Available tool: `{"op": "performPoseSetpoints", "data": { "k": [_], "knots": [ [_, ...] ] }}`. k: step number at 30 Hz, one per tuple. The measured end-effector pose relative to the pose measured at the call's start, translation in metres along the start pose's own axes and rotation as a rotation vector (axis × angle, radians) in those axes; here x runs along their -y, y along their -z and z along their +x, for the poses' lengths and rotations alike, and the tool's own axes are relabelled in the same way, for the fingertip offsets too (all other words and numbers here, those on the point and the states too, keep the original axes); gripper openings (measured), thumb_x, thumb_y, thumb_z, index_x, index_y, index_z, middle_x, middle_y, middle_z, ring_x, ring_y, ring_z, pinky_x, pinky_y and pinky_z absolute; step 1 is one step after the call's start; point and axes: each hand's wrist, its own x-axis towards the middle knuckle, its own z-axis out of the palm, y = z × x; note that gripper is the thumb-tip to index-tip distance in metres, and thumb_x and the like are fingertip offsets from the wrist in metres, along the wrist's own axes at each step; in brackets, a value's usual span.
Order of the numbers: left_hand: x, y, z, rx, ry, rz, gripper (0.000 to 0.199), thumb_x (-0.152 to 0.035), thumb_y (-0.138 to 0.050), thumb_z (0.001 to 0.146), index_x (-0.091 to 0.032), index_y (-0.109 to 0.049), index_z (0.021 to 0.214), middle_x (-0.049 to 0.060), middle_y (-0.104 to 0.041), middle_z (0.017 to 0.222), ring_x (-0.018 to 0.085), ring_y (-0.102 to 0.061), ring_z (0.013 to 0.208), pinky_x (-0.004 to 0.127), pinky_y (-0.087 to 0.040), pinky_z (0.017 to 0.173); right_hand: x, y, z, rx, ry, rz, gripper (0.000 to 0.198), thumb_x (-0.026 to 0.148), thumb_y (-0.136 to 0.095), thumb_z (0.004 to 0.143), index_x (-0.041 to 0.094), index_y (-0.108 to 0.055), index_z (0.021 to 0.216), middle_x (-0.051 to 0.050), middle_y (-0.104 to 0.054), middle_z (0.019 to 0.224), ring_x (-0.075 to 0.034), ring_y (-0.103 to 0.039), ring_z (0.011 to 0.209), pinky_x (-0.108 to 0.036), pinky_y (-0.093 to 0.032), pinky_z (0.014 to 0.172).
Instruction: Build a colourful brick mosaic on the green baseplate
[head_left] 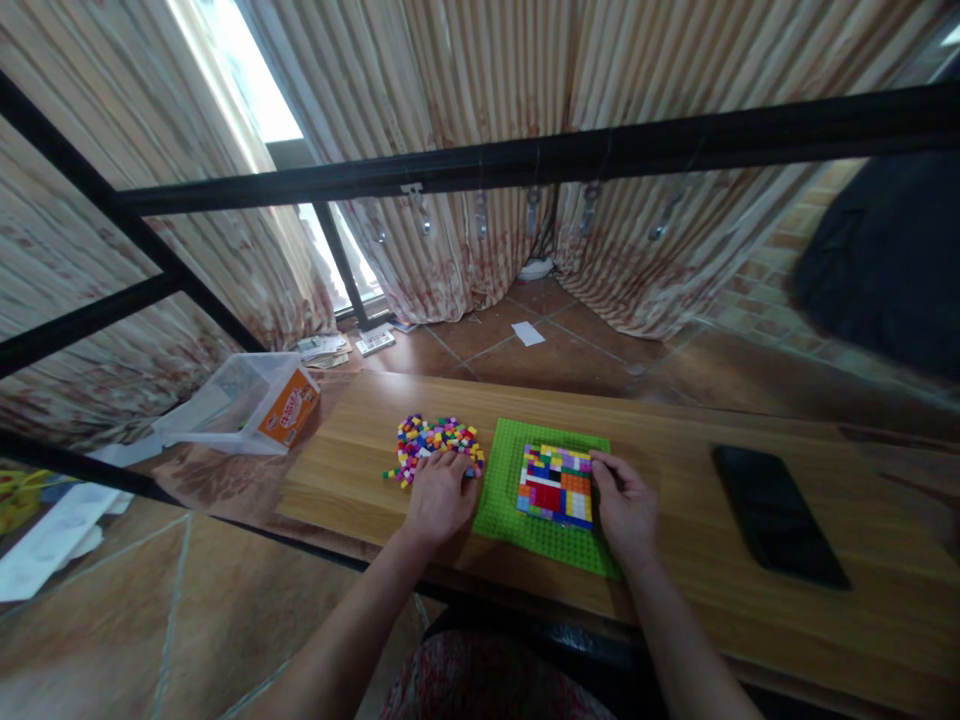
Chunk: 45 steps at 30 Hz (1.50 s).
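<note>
A heap of small multicoloured toy bricks (439,438) lies on the wooden bench. My left hand (441,495) rests at its near right side, fingers bent down into the bricks; whatever they pinch is hidden. Right of the heap is a green studded baseplate (495,500). On it sits a roughly square panel of coloured bricks (553,490), with red, blue, orange, yellow and white pieces. My right hand (624,500) is at the panel's upper right corner, thumb and forefinger closed together and touching its edge. Anything between those fingertips is too small to make out.
A black phone (776,515) lies on the bench (682,540) at the right. Beyond its left end stands a clear plastic box with an orange label (289,405). A black metal rail (495,165) crosses in front of the curtains. Papers (528,333) lie on the tiled floor.
</note>
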Motion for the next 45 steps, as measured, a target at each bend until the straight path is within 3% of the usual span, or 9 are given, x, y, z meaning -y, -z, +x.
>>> {"op": "performPoseSetpoints", "data": {
  "k": [7,11,16,21,27,30,37,45],
  "knots": [
    [-0.005,-0.001,0.004,-0.016,0.049,0.072,0.010,-0.020,-0.051,0.084,-0.020,-0.061,0.081,0.008,-0.066,0.089,0.025,-0.059,0.089,0.038,-0.040,0.081,0.003,-0.001,0.001,0.011,0.016,0.008,0.031,0.046,-0.060,0.080,0.018,-0.071,0.088,-0.008,-0.070,0.093,-0.021,-0.064,0.086,-0.039,-0.050,0.083],
    [-0.008,0.003,0.007,-0.055,0.051,-0.009,0.011,-0.016,-0.051,0.083,-0.020,-0.061,0.086,0.007,-0.066,0.087,0.024,-0.060,0.088,0.036,-0.042,0.079,0.002,-0.002,0.001,0.012,0.018,0.033,0.029,0.044,-0.061,0.079,0.018,-0.071,0.088,-0.008,-0.070,0.094,-0.021,-0.063,0.087,-0.038,-0.050,0.083],
    [-0.017,0.000,0.016,-0.090,0.046,-0.406,0.020,-0.013,-0.050,0.083,-0.019,-0.066,0.091,0.005,-0.067,0.090,0.018,-0.062,0.084,0.030,-0.047,0.078,0.003,-0.002,0.001,0.014,0.034,0.028,0.029,0.044,-0.059,0.081,0.018,-0.071,0.089,-0.008,-0.070,0.093,-0.021,-0.064,0.086,-0.038,-0.050,0.082],
    [-0.033,-0.009,0.034,-0.011,0.141,-0.841,0.020,-0.017,-0.052,0.082,-0.017,-0.072,0.087,0.004,-0.070,0.084,0.015,-0.064,0.077,0.025,-0.049,0.071,0.007,-0.002,0.000,0.018,0.049,0.023,0.028,0.042,-0.059,0.082,0.018,-0.071,0.088,-0.008,-0.070,0.094,-0.021,-0.064,0.087,-0.037,-0.049,0.083],
    [-0.046,-0.015,0.054,0.081,0.196,-1.051,0.018,-0.019,-0.062,0.077,-0.015,-0.072,0.092,0.003,-0.071,0.079,0.014,-0.064,0.071,0.023,-0.050,0.066,0.007,-0.002,0.000,0.020,0.036,0.027,0.027,0.041,-0.058,0.082,0.019,-0.071,0.088,-0.007,-0.070,0.094,-0.021,-0.063,0.087,-0.036,-0.049,0.082],
    [-0.046,-0.020,0.058,0.088,0.163,-1.024,0.021,-0.014,-0.063,0.074,-0.014,-0.070,0.094,0.002,-0.070,0.077,0.013,-0.064,0.069,0.023,-0.051,0.066,0.005,-0.003,0.000,0.020,0.036,0.025,0.027,0.041,-0.058,0.082,0.019,-0.071,0.089,-0.007,-0.070,0.095,-0.021,-0.063,0.088,-0.037,-0.049,0.083],
    [-0.047,-0.022,0.064,0.069,-0.031,-0.685,0.024,-0.009,-0.058,0.077,-0.020,-0.072,0.092,0.003,-0.072,0.093,0.015,-0.067,0.087,0.029,-0.052,0.085,0.007,-0.002,0.000,0.009,0.052,0.020,0.026,0.041,-0.058,0.082,0.019,-0.071,0.087,-0.007,-0.070,0.095,-0.020,-0.063,0.088,-0.036,-0.050,0.082],
    [-0.050,-0.028,0.072,0.165,-0.043,-0.617,0.028,-0.010,-0.057,0.077,-0.022,-0.073,0.096,0.001,-0.074,0.098,0.016,-0.067,0.095,0.029,-0.051,0.091,0.003,-0.002,0.001,0.013,0.043,0.015,0.026,0.041,-0.057,0.082,0.019,-0.071,0.087,-0.007,-0.070,0.092,-0.020,-0.063,0.086,-0.036,-0.049,0.081]
  ]
}}
